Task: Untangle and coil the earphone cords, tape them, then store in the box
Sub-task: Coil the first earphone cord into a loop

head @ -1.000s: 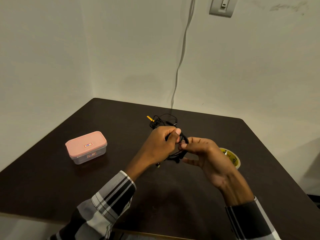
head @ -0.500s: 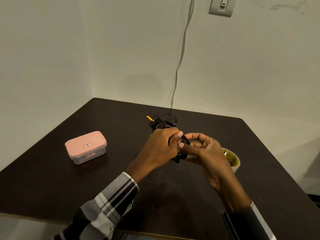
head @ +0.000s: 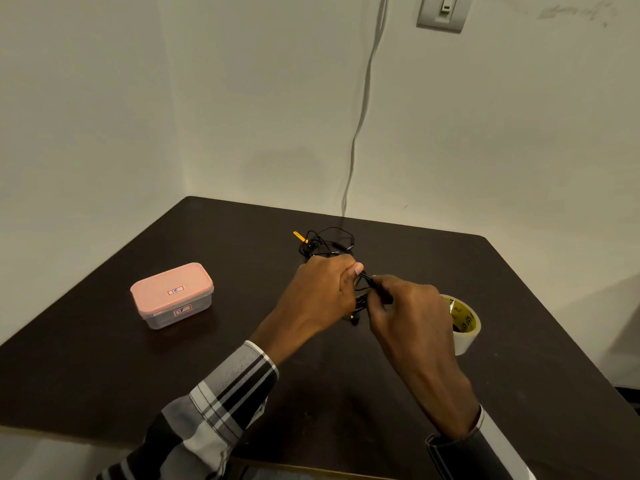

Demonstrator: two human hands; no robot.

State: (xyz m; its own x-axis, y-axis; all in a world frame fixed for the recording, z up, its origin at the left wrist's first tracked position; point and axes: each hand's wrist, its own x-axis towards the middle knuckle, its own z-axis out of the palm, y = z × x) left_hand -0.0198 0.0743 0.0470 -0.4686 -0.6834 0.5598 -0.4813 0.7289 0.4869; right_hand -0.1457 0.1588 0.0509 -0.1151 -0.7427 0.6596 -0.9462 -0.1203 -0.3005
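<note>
The dark worktop (head: 104, 375) fills the lower half of the frame, and near its centre both hands meet over the earphone cords. The pink-lidded box (head: 172, 294) stands shut at centre left, well apart from the hands, while the roll of tape (head: 462, 323) stands on edge just beside the right hand, on its right side. A loose tangle of black earphone cord (head: 327, 242) lies on the worktop just above the hands in the frame, with a small yellow plug (head: 300, 236) poking out toward the upper left. The left hand (head: 322, 292) is curled closed around a bundle of cord (head: 362, 284), knuckles up, thumb pressed on top; the bundle shows only in the narrow gap between the two hands, and a short end hangs below it. The right hand (head: 401, 313) comes in from the lower right, its fingertips pinching a strand at that gap. The coming move likely turns on this: the free cord runs up and away from the left hand toward the tangle, so the right hand, being nearer the loose strand, would draw it round the bundle. Taping and boxing look not yet begun.
</note>
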